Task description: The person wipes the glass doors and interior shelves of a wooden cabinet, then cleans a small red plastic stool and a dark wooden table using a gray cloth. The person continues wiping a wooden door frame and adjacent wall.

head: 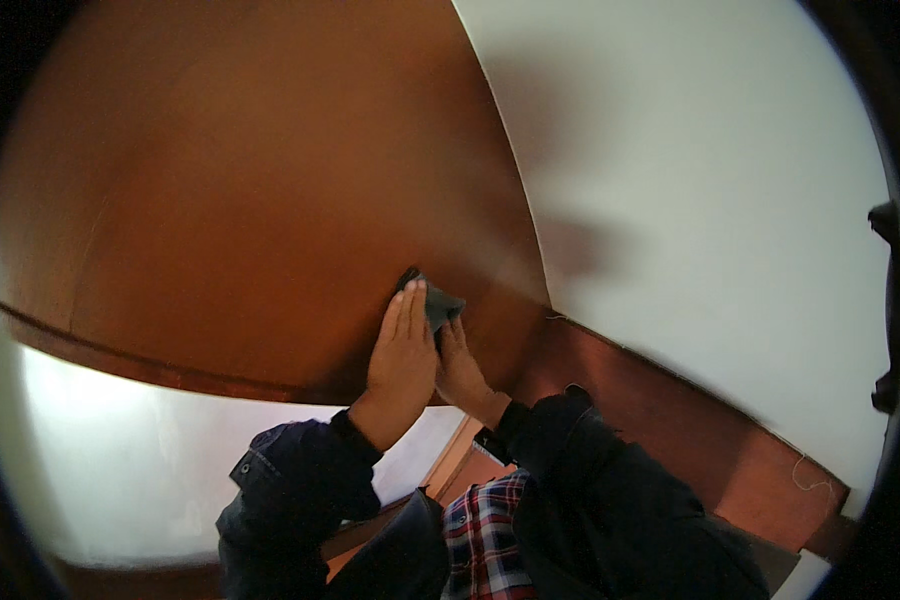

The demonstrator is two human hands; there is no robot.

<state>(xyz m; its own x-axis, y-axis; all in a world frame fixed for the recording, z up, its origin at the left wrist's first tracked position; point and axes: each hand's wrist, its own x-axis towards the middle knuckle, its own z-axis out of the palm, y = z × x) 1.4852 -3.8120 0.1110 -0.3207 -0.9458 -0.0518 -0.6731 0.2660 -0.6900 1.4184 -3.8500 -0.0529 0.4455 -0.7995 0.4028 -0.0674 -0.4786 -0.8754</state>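
A large brown wooden panel [270,187] with a smooth finish fills the upper left. My left hand [403,356] lies nearly flat near its lower edge, fingers together and pointing up over a folded grey cloth or abrasive sheet [442,304]. Close beside it, my right hand [465,367] has its fingertips at the lower edge of the same grey piece. The piece is pinned between the hands and the panel. A dark corner of it shows past the left fingertips; the rest is hidden under the fingers.
A white wall [705,187] meets the panel's right edge. Reddish-brown floor [645,397] runs along the wall's foot, with a loose thread [810,476] near it. A grooved edge [142,354] borders the panel at lower left, with a pale wall [157,465] beyond.
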